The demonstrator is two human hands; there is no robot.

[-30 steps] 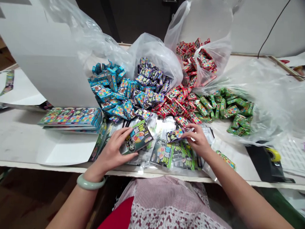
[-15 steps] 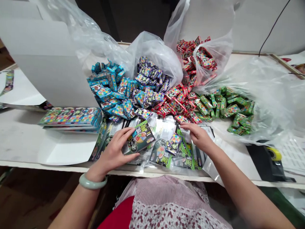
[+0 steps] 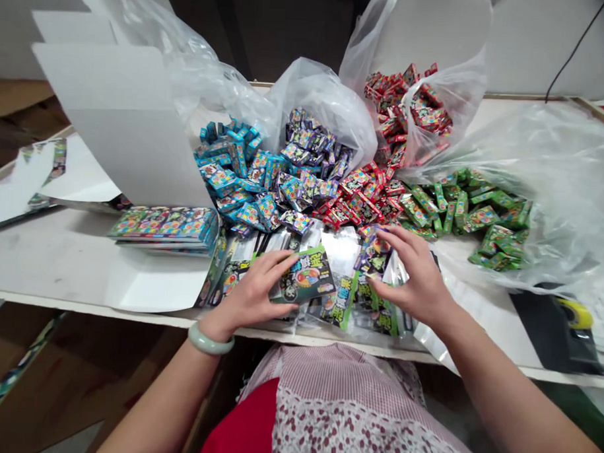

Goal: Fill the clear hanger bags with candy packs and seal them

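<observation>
My left hand [image 3: 257,292], with a pale bangle at the wrist, grips the left side of a black printed pouch [image 3: 307,277] with green edging. The thumb is along its lower edge and the fingers are over its upper edge. My right hand [image 3: 422,277] holds a small purple candy box [image 3: 373,253] between thumb and fingertips, upright over the flat packets. Below both hands lie overlapping clear-and-black printed packets [image 3: 342,300] along the front of the table.
Behind my hands are heaps of small boxes: blue [image 3: 234,178], purple [image 3: 314,147], red [image 3: 367,196] and green [image 3: 481,213], spilling from clear plastic bags [image 3: 331,85]. An open white carton [image 3: 132,128] with stacked colourful sheets [image 3: 166,225] stands at left. A yellow tape roll [image 3: 576,314] lies at right.
My right hand has closed on the small purple box that lay on the packets and raised it at an angle. My left hand keeps the black pouch. The whole view has shifted slightly.
</observation>
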